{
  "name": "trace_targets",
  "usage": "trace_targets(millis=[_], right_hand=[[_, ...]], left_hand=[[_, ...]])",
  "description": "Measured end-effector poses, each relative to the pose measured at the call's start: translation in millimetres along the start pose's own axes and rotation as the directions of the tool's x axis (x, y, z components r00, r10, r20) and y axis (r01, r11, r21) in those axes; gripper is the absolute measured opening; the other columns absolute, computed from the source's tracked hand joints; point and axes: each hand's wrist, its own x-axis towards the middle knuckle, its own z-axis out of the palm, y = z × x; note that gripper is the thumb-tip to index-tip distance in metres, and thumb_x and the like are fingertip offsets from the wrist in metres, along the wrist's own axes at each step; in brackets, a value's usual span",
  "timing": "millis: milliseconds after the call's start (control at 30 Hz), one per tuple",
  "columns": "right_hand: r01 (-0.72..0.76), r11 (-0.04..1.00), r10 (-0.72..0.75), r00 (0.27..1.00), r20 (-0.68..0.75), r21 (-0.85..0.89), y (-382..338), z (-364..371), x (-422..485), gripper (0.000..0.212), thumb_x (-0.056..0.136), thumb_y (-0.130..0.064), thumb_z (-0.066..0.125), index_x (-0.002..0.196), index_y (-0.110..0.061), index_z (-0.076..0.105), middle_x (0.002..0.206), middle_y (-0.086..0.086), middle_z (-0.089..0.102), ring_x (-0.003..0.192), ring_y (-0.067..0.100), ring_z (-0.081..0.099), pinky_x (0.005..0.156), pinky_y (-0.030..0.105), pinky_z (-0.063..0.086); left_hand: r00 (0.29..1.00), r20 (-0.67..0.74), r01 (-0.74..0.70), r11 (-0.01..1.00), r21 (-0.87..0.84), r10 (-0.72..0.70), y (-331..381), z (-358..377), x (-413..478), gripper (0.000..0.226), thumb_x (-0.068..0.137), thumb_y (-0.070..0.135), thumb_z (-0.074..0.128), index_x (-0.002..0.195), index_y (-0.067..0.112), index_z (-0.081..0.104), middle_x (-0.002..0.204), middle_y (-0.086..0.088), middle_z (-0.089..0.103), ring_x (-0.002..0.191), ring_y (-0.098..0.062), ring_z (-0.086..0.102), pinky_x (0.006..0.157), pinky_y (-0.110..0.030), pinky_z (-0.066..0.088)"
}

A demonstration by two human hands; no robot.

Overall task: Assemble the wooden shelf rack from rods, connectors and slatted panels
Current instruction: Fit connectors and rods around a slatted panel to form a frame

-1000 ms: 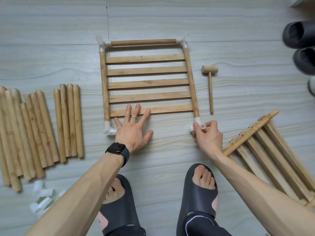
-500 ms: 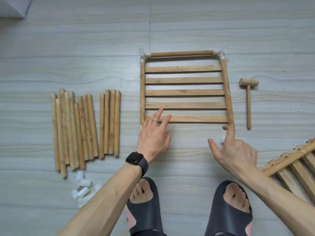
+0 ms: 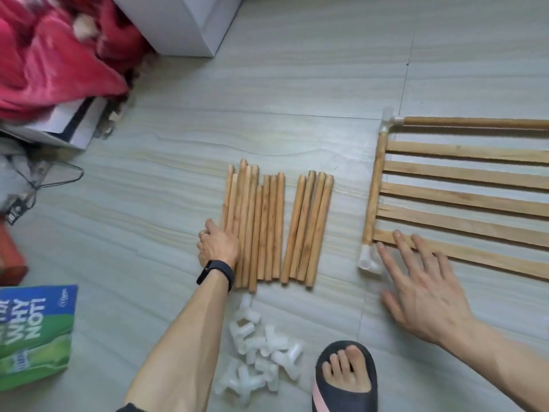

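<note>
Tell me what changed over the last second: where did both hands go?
The left hand left the slatted panel and went left to the rod bundle; its grip is hidden. The right hand let go of the panel's near right corner and now lies spread beside the near left corner connector, fingertips on the nearest slat. Panel, rods and loose connectors stayed put.

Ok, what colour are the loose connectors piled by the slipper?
The connectors are translucent white, seen best in the head view.
</note>
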Motion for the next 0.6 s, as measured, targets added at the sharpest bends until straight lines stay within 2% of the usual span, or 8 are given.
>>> trace_targets(millis=[67, 133, 233, 333, 433, 500, 533, 600], right_hand=[[-0.075, 0.997, 0.071, 0.99, 0.122, 0.029, 2, 12, 10, 0.081, 0.097, -0.064, 0.019, 0.16, -0.025, -0.013, 0.164, 0.007, -0.028, 0.154, 0.031, -0.019, 0.123, 0.058, 0.013], [-0.114, 0.993, 0.109, 0.979, 0.171, 0.019, 2, 15, 13, 0.081, 0.098, -0.064, 0.018, 0.159, -0.025, -0.02, 0.161, 0.002, -0.036, 0.15, 0.026, -0.029, 0.124, 0.055, 0.008], [-0.139, 0.985, 0.127, 0.985, 0.117, 0.103, -3, 6, 12, 0.078, 0.1, -0.054, 0.035, 0.163, -0.021, 0.003, 0.171, 0.003, -0.01, 0.157, 0.026, -0.007, 0.125, 0.049, 0.013], [-0.219, 0.835, 0.293, 0.953, -0.071, 0.504, -8, -10, 11, 0.063, 0.097, -0.049, 0.054, 0.15, -0.016, 0.043, 0.152, 0.006, 0.045, 0.143, 0.024, 0.035, 0.117, 0.041, 0.032], [-0.247, 0.347, 0.487, 0.872, 0.052, 0.905, -15, -29, 12, 0.056, 0.09, -0.063, 0.062, 0.128, -0.023, 0.06, 0.108, -0.011, 0.067, 0.1, 0.012, 0.063, 0.091, 0.035, 0.052], [-0.185, -0.038, 0.486, 0.855, 0.18, 0.982, -17, -38, 13, 0.063, 0.084, -0.071, 0.063, 0.12, -0.02, 0.062, 0.08, -0.01, 0.069, 0.065, 0.011, 0.062, 0.062, 0.028, 0.053], [-0.145, -0.153, 0.488, 0.849, 0.202, 0.978, -16, -40, 13, 0.061, 0.085, -0.069, 0.063, 0.116, -0.016, 0.063, 0.07, -0.007, 0.065, 0.054, 0.012, 0.056, 0.052, 0.025, 0.048], [-0.1, -0.212, 0.553, 0.808, 0.204, 0.972, -11, -38, 10, 0.051, 0.093, -0.056, 0.062, 0.105, -0.007, 0.064, 0.062, -0.003, 0.06, 0.045, 0.013, 0.048, 0.044, 0.023, 0.041]], left_hand=[[0.999, 0.04, -0.035, 0.999, 0.011, 0.035, -11, 3, 10, 0.046, 0.105, 0.034, 0.042, 0.146, 0.013, 0.04, 0.139, -0.022, 0.048, 0.128, -0.04, 0.046, 0.102, -0.047, 0.042], [0.998, 0.041, -0.046, 0.998, -0.04, 0.048, -13, 3, 17, 0.042, 0.104, 0.033, 0.047, 0.138, 0.009, 0.051, 0.133, -0.023, 0.053, 0.126, -0.039, 0.048, 0.102, -0.043, 0.043], [0.997, -0.013, -0.071, 0.988, -0.134, 0.07, -4, -2, 15, 0.039, 0.103, 0.03, 0.05, 0.133, 0.004, 0.057, 0.134, -0.024, 0.052, 0.122, -0.039, 0.051, 0.1, -0.04, 0.042], [0.931, -0.192, -0.347, 0.918, -0.194, 0.311, 27, -1, -13, 0.035, 0.104, 0.025, 0.05, 0.132, 0.007, 0.057, 0.132, -0.019, 0.044, 0.103, -0.036, 0.056, 0.09, -0.035, 0.042], [0.668, -0.232, -0.744, 0.641, -0.19, 0.707, 69, 14, -66, 0.027, 0.101, 0.025, 0.057, 0.126, 0.015, 0.062, 0.118, -0.01, 0.052, 0.084, -0.023, 0.056, 0.07, -0.034, 0.047], [0.44, -0.146, -0.894, 0.419, -0.157, 0.886, 92, 30, -106, 0.027, 0.099, 0.028, 0.061, 0.124, 0.019, 0.063, 0.112, -0.006, 0.056, 0.073, -0.02, 0.056, 0.054, -0.034, 0.049], [0.325, -0.102, -0.941, 0.311, -0.131, 0.94, 101, 39, -126, 0.028, 0.098, 0.028, 0.063, 0.124, 0.019, 0.064, 0.11, -0.006, 0.057, 0.07, -0.02, 0.057, 0.05, -0.034, 0.048], [0.165, -0.043, -0.981, 0.159, -0.115, 0.985, 112, 58, -158, 0.029, 0.096, 0.026, 0.067, 0.124, 0.018, 0.067, 0.107, -0.008, 0.061, 0.072, -0.024, 0.06, 0.052, -0.038, 0.051]])
